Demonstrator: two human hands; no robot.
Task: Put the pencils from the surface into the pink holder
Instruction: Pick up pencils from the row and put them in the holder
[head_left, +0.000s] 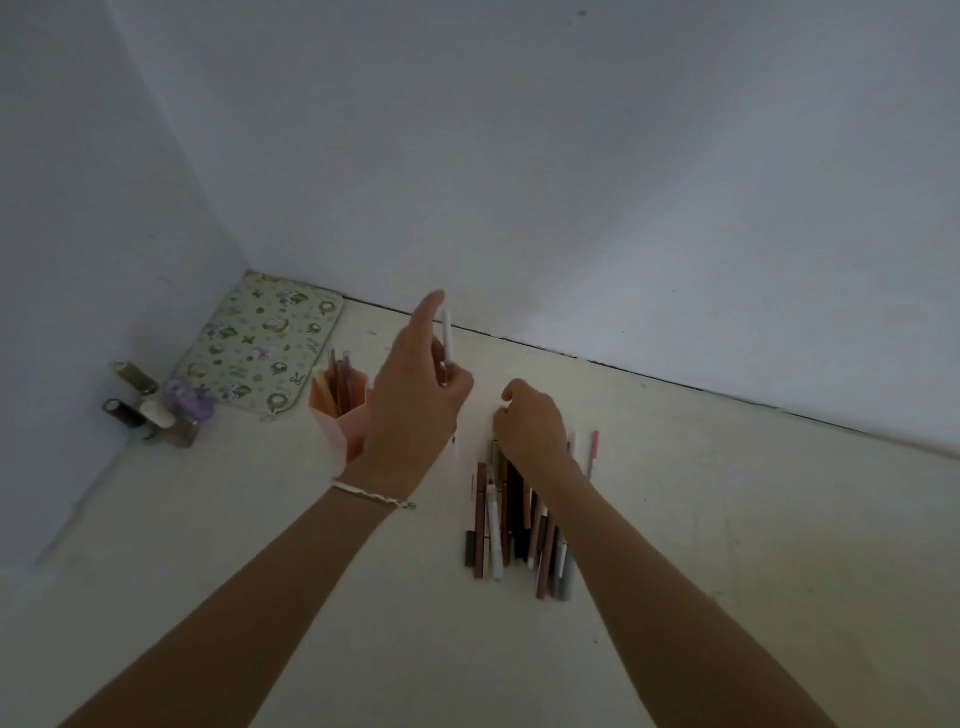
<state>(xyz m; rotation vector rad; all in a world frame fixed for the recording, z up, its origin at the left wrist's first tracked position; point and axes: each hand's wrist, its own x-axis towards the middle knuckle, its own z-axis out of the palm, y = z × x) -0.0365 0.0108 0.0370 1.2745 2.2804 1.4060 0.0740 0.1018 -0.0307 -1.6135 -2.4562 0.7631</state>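
Note:
A pink holder (337, 423) stands on the pale surface with several pencils upright in it. My left hand (415, 400) is raised just right of the holder and grips a white pencil (447, 332) that points upward, index finger extended. A pile of several brown, black, grey and white pencils (514, 525) lies on the surface to the right. My right hand (530, 423) rests curled over the far end of that pile; I cannot see whether it grips one. A single pink pencil (594, 451) lies apart at the right.
A patterned mat (260, 348) lies in the back left corner against the wall. Small bottles (150, 410) stand to its left near the side wall. The wall meets the surface just behind the hands.

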